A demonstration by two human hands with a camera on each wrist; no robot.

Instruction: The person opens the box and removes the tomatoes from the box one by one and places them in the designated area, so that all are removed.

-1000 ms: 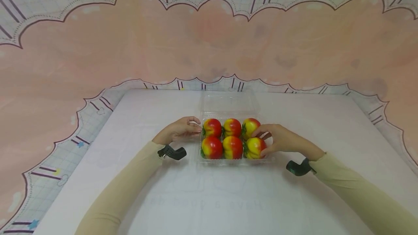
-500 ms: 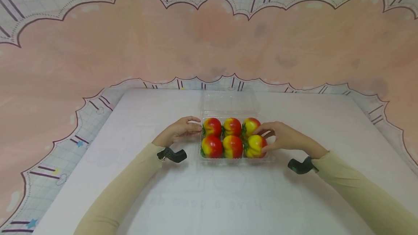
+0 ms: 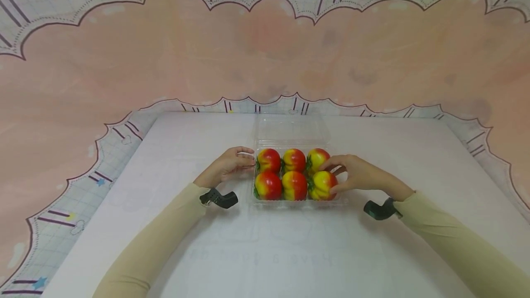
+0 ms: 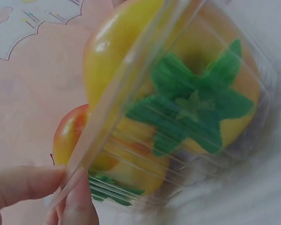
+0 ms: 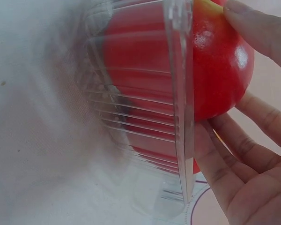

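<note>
A clear plastic container (image 3: pixel 244 204) holds red and yellow fruits in two rows, with green leaves at their ends. Between thumb and fingers, the left hand (image 3: pixel 225 167) pinches the container's left rim, as the left wrist view shows with the hand (image 4: pixel 28 187) at the rim (image 4: pixel 103 101). Around the front right fruit (image 3: pixel 322 186) curl the thumb and fingers of the right hand (image 3: pixel 359 174). In the right wrist view, that fruit (image 5: pixel 220 63) sits in the container behind its ribbed wall (image 5: pixel 145 98), the thumb and fingers of the hand (image 5: pixel 257 173) around it.
The container's clear lid (image 3: pixel 290 130) lies folded back behind it. Everything rests on a white table surface (image 3: pixel 256 252). Behind stands a pink and white patterned backdrop (image 3: pixel 256 59). Each wrist wears a black device.
The right hand has shifted very slightly up at the front right fruit. The left hand stays at the rim, and the fruits keep their places.
</note>
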